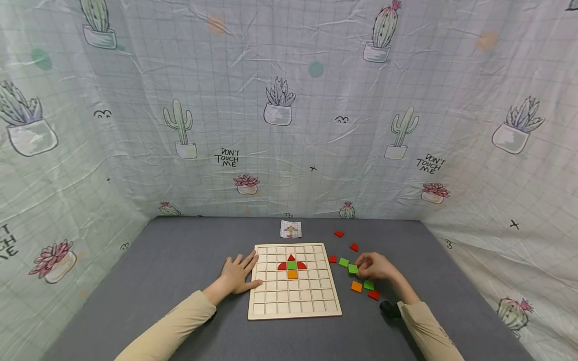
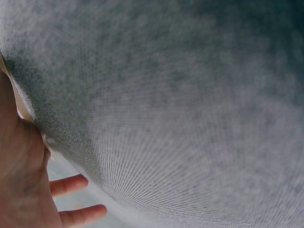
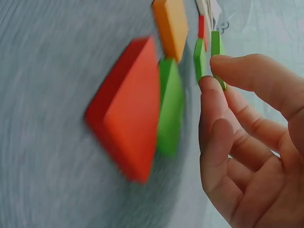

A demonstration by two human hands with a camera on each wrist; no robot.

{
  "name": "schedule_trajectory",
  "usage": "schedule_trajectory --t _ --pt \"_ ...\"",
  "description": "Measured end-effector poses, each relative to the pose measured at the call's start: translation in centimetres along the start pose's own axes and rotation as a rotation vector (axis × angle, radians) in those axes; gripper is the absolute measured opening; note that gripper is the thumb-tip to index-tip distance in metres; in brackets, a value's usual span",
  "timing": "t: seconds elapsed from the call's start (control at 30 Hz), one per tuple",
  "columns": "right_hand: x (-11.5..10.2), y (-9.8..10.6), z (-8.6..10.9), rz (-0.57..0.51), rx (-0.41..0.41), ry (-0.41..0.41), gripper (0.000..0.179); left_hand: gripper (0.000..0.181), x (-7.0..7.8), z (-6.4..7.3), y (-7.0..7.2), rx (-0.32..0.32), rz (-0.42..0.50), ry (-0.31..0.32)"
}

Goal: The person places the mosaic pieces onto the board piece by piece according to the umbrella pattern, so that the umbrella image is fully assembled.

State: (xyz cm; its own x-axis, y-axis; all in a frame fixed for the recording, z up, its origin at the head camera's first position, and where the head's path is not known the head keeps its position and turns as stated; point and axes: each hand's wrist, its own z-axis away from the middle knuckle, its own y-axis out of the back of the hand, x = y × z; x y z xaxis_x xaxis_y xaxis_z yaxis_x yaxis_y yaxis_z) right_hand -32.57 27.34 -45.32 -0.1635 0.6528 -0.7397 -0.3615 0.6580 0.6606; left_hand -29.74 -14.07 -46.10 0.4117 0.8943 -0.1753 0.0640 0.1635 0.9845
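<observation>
Cactus-printed cloth point(image 1: 316, 30) hangs behind a grey tabletop point(image 1: 171, 260). Right of the gridded wooden board point(image 1: 271, 301), the right hand's grip point(image 1: 375, 265) is closed to a thumb-and-finger pinch on a green square tile point(image 1: 352, 269). Near it, also right of the board, lie two more green tiles point(image 1: 343, 261), an orange tile point(image 1: 356, 286) and four red pieces point(image 1: 374, 296). At the board's left edge, the left hand's grip point(image 1: 236, 275) is spread wide and holds nothing, thumb and fingertips touching the wood. Toward the board's far side, set in its cells, are a red triangle point(image 1: 291, 257), two curved red pieces point(image 1: 301, 265), a green square point(image 1: 292, 264) and an orange square point(image 1: 292, 274). Beyond the board's far edge lies a small printed card point(image 1: 285, 229).
</observation>
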Motion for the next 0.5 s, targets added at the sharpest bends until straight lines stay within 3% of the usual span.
schedule_trajectory --t 0.2,0.5 --pt "-0.9 -0.9 -0.8 -0.028 -0.009 0.074 0.027 0.075 0.0 0.0 0.0 -0.001 -0.003 0.001" --pt "-3.3 -3.2 -1.8 -0.057 -0.016 0.112 0.025 0.075 0.1 0.0 0.0 -0.014 -0.001 0.007"
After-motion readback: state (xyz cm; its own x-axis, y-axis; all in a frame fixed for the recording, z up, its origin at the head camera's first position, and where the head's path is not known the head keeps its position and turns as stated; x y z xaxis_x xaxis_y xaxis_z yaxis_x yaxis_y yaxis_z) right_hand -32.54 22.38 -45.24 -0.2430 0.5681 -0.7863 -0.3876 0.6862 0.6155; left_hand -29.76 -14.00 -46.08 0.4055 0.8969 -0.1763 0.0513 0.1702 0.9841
